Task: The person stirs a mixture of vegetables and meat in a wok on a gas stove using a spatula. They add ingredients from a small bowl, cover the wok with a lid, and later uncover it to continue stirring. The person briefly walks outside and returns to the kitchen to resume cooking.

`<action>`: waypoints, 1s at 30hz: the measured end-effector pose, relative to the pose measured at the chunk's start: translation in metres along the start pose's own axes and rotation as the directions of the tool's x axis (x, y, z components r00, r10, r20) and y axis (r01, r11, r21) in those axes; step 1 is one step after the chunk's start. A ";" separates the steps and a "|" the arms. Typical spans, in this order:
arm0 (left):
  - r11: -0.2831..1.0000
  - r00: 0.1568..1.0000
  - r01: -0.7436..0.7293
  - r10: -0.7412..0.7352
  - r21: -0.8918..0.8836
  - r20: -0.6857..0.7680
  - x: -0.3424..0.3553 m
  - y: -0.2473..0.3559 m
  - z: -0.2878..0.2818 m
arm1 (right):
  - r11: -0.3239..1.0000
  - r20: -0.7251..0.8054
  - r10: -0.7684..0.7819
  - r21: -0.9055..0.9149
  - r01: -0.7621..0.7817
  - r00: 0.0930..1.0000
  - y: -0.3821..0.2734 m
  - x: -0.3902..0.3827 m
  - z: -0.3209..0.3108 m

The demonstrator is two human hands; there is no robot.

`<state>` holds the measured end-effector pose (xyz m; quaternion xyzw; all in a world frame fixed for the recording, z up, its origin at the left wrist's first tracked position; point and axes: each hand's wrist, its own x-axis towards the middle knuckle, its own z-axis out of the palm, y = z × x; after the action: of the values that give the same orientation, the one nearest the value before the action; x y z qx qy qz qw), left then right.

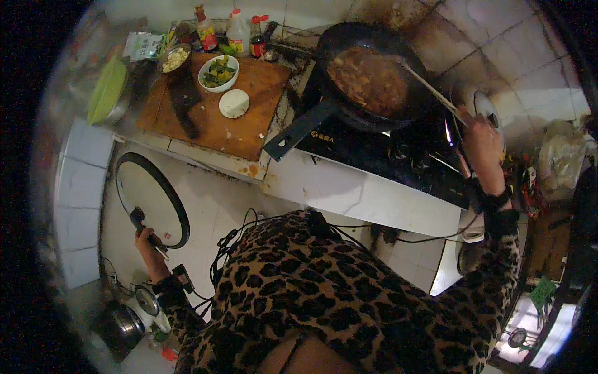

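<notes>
My left hand [148, 248] is closed on the dark knob of a round glass lid [143, 187], which hangs tilted beside the counter. A small pale end shows by the fingers; I cannot make out what it is. On the right, my right hand [483, 144] grips the handle of a long pale spatula [431, 87]. The spatula's far end reaches into a black wok [330, 56], where its tip is hidden among brown stewed food [370, 81]. The wok rests on a black stove [380, 144], its handle pointing toward the counter's front edge.
A wooden cutting board [258, 134] carries a cleaver [182, 111], a white bowl of greens [219, 73] and a pale round piece [234, 103]. Behind stand sauce bottles [237, 32]. A green basin [108, 92] is far left. Cables [227, 240] hang before my body.
</notes>
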<state>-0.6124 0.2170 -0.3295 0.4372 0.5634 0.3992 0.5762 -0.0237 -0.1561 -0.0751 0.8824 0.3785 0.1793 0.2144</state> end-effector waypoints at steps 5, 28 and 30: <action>0.999 0.998 0.026 -0.027 -0.026 -0.055 -0.001 0.007 0.012 | 0.963 -0.043 -0.178 0.200 0.183 0.983 -0.025 0.019 0.050; 1.000 0.999 0.026 -0.026 -0.003 -0.021 0.003 0.018 0.028 | 0.995 0.148 -0.056 0.088 0.043 0.987 0.021 -0.035 -0.011; 0.999 1.000 0.017 -0.016 -0.037 0.019 0.002 0.017 0.028 | 0.996 0.220 0.051 0.058 -0.065 0.974 0.028 -0.040 -0.017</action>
<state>-0.5836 0.2221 -0.3140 0.4255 0.5540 0.4008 0.5928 -0.0411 -0.1989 -0.0526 0.9140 0.3322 0.0750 0.2205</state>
